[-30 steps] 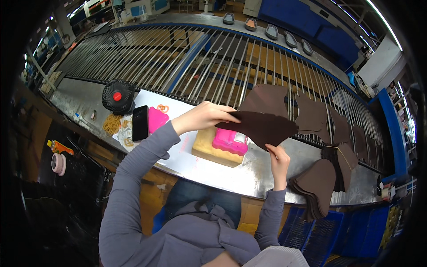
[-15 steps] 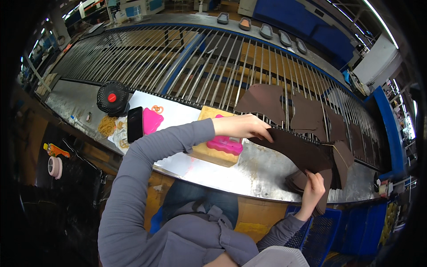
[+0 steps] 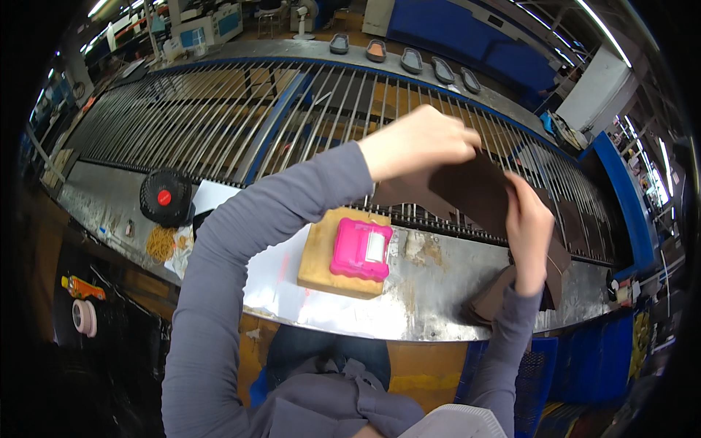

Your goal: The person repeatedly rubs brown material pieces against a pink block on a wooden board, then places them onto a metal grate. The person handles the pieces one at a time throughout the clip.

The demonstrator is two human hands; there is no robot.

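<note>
My left hand (image 3: 427, 144) pinches the upper edge of a dark brown sheet piece (image 3: 478, 191), and my right hand (image 3: 531, 223) grips its right side. The piece is lifted over the near part of the metal-rod conveyor (image 3: 343, 109), tilted. Under it more brown pieces show, partly hidden by my hands and the held one. A stack of brown pieces (image 3: 491, 298) lies on the metal ledge below my right wrist. Left of the stack, a pink scalloped plastic case (image 3: 358, 252) with a white label rests on a yellow block (image 3: 318, 255).
A black fan (image 3: 162, 197) with a red centre stands on the left of the ledge, near tan rubber bands (image 3: 160, 243). White paper (image 3: 281, 285) lies beside the block. Several shoe-shaped trays (image 3: 411, 60) line the far ledge. Blue crates (image 3: 577, 372) stand at the lower right.
Both hands have moved up and away from me, carrying the brown piece from the stack to over the rods. The head view has shifted slightly.
</note>
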